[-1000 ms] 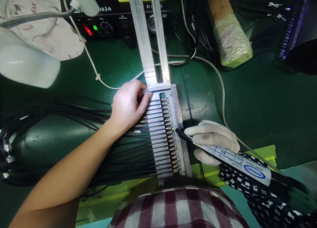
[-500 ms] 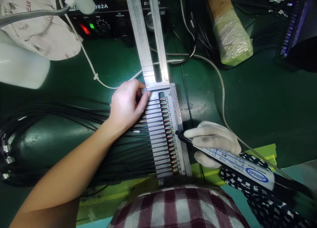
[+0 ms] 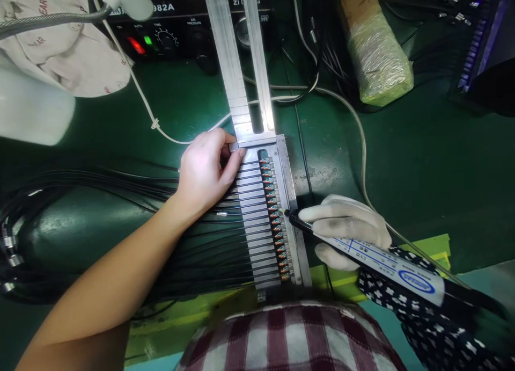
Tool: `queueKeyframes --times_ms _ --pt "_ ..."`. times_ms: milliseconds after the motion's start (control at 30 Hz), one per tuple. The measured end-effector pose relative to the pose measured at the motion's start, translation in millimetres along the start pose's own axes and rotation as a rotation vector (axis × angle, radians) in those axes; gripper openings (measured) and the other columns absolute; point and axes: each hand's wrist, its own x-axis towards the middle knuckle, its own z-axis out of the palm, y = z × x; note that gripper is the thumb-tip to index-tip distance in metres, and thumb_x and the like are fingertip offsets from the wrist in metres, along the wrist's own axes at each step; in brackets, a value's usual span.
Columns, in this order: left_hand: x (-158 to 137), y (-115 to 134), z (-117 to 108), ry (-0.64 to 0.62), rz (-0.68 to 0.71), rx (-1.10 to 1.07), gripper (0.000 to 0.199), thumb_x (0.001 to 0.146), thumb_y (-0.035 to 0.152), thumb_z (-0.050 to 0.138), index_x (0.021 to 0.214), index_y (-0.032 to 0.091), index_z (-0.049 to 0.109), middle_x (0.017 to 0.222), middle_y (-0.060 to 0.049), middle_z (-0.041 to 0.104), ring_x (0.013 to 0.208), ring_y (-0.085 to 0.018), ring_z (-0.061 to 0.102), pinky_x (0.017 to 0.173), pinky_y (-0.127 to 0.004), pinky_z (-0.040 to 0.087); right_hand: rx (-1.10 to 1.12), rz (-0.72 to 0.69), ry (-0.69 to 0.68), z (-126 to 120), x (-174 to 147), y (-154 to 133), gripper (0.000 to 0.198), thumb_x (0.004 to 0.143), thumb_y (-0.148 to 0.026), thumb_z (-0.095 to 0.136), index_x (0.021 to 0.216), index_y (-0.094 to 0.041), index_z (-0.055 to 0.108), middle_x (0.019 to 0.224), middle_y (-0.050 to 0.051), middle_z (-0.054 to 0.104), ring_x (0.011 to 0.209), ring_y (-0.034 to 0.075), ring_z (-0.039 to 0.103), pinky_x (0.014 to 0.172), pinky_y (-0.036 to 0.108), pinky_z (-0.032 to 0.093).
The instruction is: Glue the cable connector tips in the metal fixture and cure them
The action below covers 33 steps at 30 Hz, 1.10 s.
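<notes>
My bare left hand [image 3: 208, 167] pinches the left edge of a metal fixture [image 3: 253, 237], close to the hinge of its raised slotted lid [image 3: 226, 54]. Black cables [image 3: 209, 215] run across the fixture side by side, ending in a row of small connectors with exposed coloured wires [image 3: 277, 213]. A white glove covers my right hand [image 3: 348, 228], whose fingers are wrapped round a black glue-dispensing syringe [image 3: 402, 277] with a white and blue label. The syringe slants down to the left, its tip over the middle of the connector row. Whether the tip touches a connector I cannot tell.
A black dispenser box [image 3: 177, 43] with lit red and green switches stands at the back. A film-wrapped block [image 3: 380, 65] lies at the back right. Pale tubing [image 3: 362, 140] curves across the green mat. Bundled cables [image 3: 12, 242] lie at the left.
The syringe tip has shifted very slightly upward along the connector row. My left hand and the fixture have stayed put.
</notes>
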Motion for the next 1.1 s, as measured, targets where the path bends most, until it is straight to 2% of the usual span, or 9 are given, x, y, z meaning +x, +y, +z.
queueKeyframes --times_ms 267,533,700,1100 --pt "-0.1 -0.1 0.5 -0.004 -0.003 0.001 0.015 0.087 0.034 0.060 0.090 0.021 0.054 0.074 -0.001 0.056 0.073 -0.017 0.055 0.069 -0.031 0.043 -0.028 0.001 0.015 1.0 1.4 1.7 0.016 0.081 -0.018 0.069 0.097 -0.020 0.066 0.100 0.008 0.075 0.069 0.018 0.068 0.058 0.035 0.058" --pt "0.7 -0.4 0.3 -0.016 -0.011 -0.006 0.014 0.087 0.033 0.060 0.090 0.021 0.054 0.073 -0.001 0.054 0.074 -0.017 0.054 0.071 -0.031 0.043 -0.011 0.013 0.068 -3.3 -0.4 -16.2 0.022 0.080 -0.011 0.069 0.100 -0.019 0.065 0.099 0.011 0.075 0.069 0.019 0.068 0.056 0.035 0.058" --pt "0.4 -0.5 0.3 -0.005 -0.006 -0.006 0.014 0.087 0.032 0.061 0.088 0.020 0.054 0.072 0.000 0.054 0.073 -0.016 0.054 0.071 -0.030 0.043 -0.015 0.022 0.016 2.5 -6.6 -15.8 0.018 0.077 -0.009 0.068 0.092 -0.017 0.065 0.096 0.011 0.075 0.063 0.017 0.065 0.053 0.033 0.055" --pt "0.7 1.9 -0.4 -0.012 -0.029 -0.002 0.014 0.088 0.034 0.059 0.088 0.021 0.054 0.073 0.000 0.054 0.073 -0.017 0.054 0.071 -0.032 0.044 -0.001 0.015 0.008 2.2 -2.8 -11.6 0.017 0.078 -0.012 0.068 0.094 -0.017 0.065 0.094 0.012 0.075 0.064 0.018 0.065 0.055 0.034 0.054"
